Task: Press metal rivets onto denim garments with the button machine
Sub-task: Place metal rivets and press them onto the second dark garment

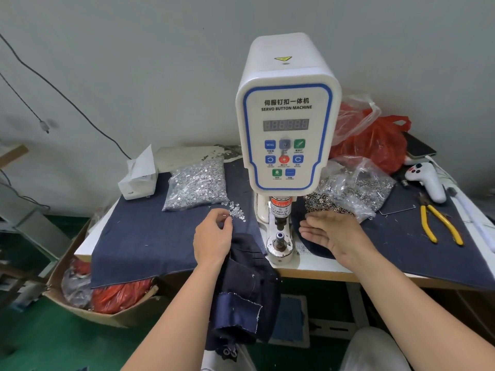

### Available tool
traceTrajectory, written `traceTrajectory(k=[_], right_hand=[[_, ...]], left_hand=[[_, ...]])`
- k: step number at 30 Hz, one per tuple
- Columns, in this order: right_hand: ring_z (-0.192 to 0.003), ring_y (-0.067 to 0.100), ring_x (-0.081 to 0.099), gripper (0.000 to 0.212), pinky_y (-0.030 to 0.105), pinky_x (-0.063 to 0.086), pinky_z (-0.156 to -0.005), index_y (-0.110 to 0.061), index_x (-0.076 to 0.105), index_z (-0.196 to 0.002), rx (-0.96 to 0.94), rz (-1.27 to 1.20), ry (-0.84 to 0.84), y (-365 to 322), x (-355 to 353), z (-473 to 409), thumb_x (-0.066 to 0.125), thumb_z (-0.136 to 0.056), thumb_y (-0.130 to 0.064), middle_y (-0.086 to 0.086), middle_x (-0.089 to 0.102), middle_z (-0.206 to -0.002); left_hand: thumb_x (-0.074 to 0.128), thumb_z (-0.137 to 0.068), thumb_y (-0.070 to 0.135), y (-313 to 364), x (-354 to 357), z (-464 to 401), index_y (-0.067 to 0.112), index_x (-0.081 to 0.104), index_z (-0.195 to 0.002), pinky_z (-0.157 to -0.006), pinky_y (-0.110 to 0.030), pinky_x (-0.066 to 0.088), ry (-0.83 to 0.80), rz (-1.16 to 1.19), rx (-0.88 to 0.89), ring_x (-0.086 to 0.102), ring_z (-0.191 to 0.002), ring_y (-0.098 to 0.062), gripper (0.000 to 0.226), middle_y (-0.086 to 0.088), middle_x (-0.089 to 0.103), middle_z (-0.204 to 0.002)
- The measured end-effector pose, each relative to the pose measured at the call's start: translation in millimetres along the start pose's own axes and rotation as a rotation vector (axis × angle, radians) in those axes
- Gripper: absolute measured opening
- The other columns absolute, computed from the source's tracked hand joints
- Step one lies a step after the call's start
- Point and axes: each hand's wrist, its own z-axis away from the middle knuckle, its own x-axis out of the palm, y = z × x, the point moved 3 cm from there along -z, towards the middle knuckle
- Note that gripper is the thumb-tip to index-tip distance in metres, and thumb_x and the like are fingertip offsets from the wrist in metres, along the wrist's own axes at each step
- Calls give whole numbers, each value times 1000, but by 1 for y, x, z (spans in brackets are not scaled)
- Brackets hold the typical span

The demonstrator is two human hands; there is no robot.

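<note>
Left hand (213,236) pinches what looks like one small silver rivet beside the loose silver rivets (237,210) spilled from the clear bag of silver rivets (197,184) — stock kept within reach. Right hand (332,231) lies flat, fingers straight, holding nothing, near the clear bag of dark ring-shaped caps (351,188). Dark denim garment (246,285) hangs off the table edge, just left of the white servo button machine (288,116) and its lower metal die (279,241) — not yet under the punch.

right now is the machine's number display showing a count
Cannot tell: the display on the button machine looks dim, with no readable digits.
</note>
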Motion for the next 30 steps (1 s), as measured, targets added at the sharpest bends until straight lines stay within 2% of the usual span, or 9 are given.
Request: traceTrajectory(k=[2,4,6,11,17,20,22,26,30], right_hand=[[-84,28,79,6,28,63,-66,3,66,-103,-20,27,-1,1,1,5,65,-97,2,20,78,-90],[-83,28,79,4,27,63,-65,2,64,-101,-29,29,1,2,2,9,65,-97,0,19,78,-90],[-84,28,79,8,27,63,-65,2,63,-101,-37,21,0,2,3,12,67,-97,-3,18,79,-92],[-76,23,78,16,24,61,-61,1,66,-101,-72,104,-3,4,7,16,70,-97,-14,17,79,-88],[-64,11,67,22,24,56,-63,-7,69,-89,-112,256,7,9,14,20,68,-99,-27,5,76,-76],[-52,7,56,20,21,51,-55,-12,70,-77,-53,182,19,11,20,24,73,-94,-23,2,69,-67],[-48,6,54,18,17,48,-49,-10,73,-77,31,102,-4,13,26,27,76,-91,-20,3,68,-65],[-49,8,57,16,17,47,-46,-4,73,-87,137,56,-66,20,38,33,76,-91,-20,7,71,-69],[-47,9,60,18,16,46,-43,-2,70,-84,216,-36,-85,22,46,34,72,-94,-16,9,72,-67]], left_hand=[[63,-103,29,1,-1,2,33,73,-118,-80,-23,42,-20,27,31,61,-99,-6,18,17,72,-108],[65,-102,28,5,-3,5,33,75,-113,-76,-10,39,-35,49,62,61,-100,-2,16,20,72,-103],[67,-101,28,9,-6,8,35,75,-107,-75,-2,36,-45,76,74,61,-97,1,12,24,70,-98],[72,-98,24,16,-8,20,39,73,-94,-84,-7,42,-93,154,124,63,-96,12,16,25,73,-95],[73,-97,22,15,0,35,39,75,-91,-85,-13,48,-159,210,116,66,-96,9,18,22,76,-96],[75,-97,20,15,5,40,37,76,-89,-88,-17,51,-174,254,113,68,-95,4,19,21,77,-93],[76,-96,19,15,8,43,35,76,-89,-86,-16,50,-180,273,104,69,-93,3,17,22,76,-89],[78,-93,20,18,10,48,32,75,-89,-78,-6,47,-183,305,91,69,-90,4,13,23,75,-87],[82,-90,19,20,11,53,26,75,-87,-76,-5,46,-194,376,59,71,-88,2,10,19,77,-87]])
